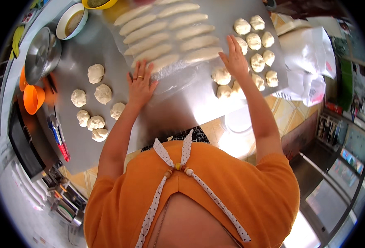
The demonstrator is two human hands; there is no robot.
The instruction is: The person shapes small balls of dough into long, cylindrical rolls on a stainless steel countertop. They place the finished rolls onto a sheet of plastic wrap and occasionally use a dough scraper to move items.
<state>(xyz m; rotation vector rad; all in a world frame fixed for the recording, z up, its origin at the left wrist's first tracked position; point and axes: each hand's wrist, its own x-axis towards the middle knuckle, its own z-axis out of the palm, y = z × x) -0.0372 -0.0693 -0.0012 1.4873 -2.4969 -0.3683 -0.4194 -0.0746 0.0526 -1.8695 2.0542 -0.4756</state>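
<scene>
Two columns of long dough pieces [190, 30] lie under a clear plastic sheet [168, 80] on the steel table [157, 111]. My left hand [140, 84] lies with fingers spread at the sheet's lower left edge, touching it. My right hand [236, 61] has its fingers stretched out at the sheet's right edge, by the end of a dough piece. Several round dough balls [103, 94] sit left of my left hand, and more dough balls [254, 41] sit around my right hand and to its right.
Along the left are a steel bowl [37, 49], a white bowl of liquid [66, 22], a yellow bowl [95, 3], orange containers [34, 97], red-and-blue handled tools [58, 138] and a black tray [23, 144]. White bags [306, 49] stand beyond the table's right edge; a white bucket [236, 120] sits below.
</scene>
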